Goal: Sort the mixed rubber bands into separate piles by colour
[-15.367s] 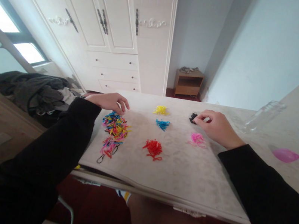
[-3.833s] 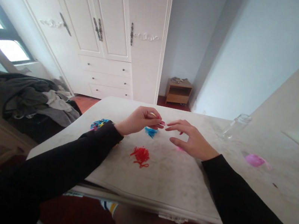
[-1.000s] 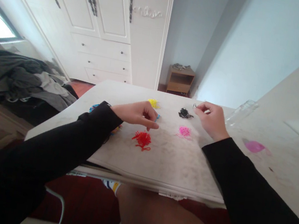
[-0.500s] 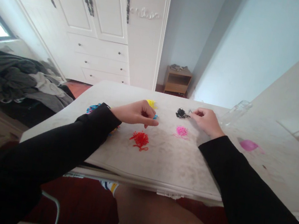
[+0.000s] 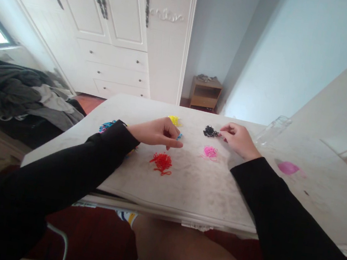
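Small piles of thin stringy loops that look like rubber bands lie on the white table. At the right edge of the black pile (image 5: pixel 210 131) my right hand (image 5: pixel 237 139) pinches, fingertips on a black rubber band. My left hand (image 5: pixel 160 132) hovers palm-in over the middle, fingers curled and thumb pointing right; its grip is hidden. A bit of blue (image 5: pixel 179 136) shows by its fingers, held or behind them, I cannot tell. Around the hands are a yellow pile (image 5: pixel 174 120), a red pile (image 5: pixel 162 162) and a pink pile (image 5: pixel 210 152).
A mixed-colour pile (image 5: pixel 107 126) is partly covered by my left sleeve. On the table's right side are a clear glass jar (image 5: pixel 272 130) lying tilted and a flat pink-purple item (image 5: pixel 288 167). Dark clothes (image 5: pixel 18 92) are heaped left of the table (image 5: pixel 203 192).
My right hand has moved slightly up and left, its fingertips bringing the black band against the black pile. My left hand stays almost in place.
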The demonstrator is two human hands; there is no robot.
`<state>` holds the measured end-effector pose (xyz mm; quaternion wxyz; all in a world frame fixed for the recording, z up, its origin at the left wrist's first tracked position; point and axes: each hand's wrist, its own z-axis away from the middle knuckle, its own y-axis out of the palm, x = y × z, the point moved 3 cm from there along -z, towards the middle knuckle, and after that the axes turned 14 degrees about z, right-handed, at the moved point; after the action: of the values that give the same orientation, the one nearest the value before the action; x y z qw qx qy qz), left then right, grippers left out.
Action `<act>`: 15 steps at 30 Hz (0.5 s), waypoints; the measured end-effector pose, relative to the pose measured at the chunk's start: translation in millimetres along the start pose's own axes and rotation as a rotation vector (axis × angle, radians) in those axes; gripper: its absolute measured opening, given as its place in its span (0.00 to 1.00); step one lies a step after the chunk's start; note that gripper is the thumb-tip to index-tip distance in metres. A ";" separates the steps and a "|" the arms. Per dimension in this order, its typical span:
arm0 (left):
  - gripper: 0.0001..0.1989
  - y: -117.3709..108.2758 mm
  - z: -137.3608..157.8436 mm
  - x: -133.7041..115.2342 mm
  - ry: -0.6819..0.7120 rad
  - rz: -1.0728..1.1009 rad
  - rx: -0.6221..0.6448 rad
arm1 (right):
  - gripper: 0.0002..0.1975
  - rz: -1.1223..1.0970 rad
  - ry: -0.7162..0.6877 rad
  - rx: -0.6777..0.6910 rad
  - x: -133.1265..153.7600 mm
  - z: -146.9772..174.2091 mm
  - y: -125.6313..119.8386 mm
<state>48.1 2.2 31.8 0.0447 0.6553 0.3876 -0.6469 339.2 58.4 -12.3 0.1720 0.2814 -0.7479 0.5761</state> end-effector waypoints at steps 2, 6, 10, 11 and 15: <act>0.23 0.0 -0.2 0.3 0.003 0.001 0.002 | 0.03 -0.012 -0.025 0.002 -0.6 -0.5 0.8; 0.23 -0.1 -0.6 -1.3 0.022 -0.002 -0.006 | 0.05 0.055 -0.057 -0.017 -0.8 -1.1 -1.0; 0.24 -2.8 -0.2 -3.7 0.054 0.008 -0.073 | 0.05 0.095 -0.069 -0.049 4.2 0.7 -4.5; 0.24 -3.9 0.0 -3.6 0.059 0.008 -0.091 | 0.04 0.097 -0.068 -0.051 5.7 1.4 -5.0; 0.25 -7.6 0.6 -1.8 0.080 0.002 -0.137 | 0.04 0.105 -0.080 -0.041 10.4 3.9 -5.8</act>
<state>43.5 6.3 36.6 0.0746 0.6762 0.4320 -0.5920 334.9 51.3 -3.0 0.1171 0.2611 -0.7795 0.5572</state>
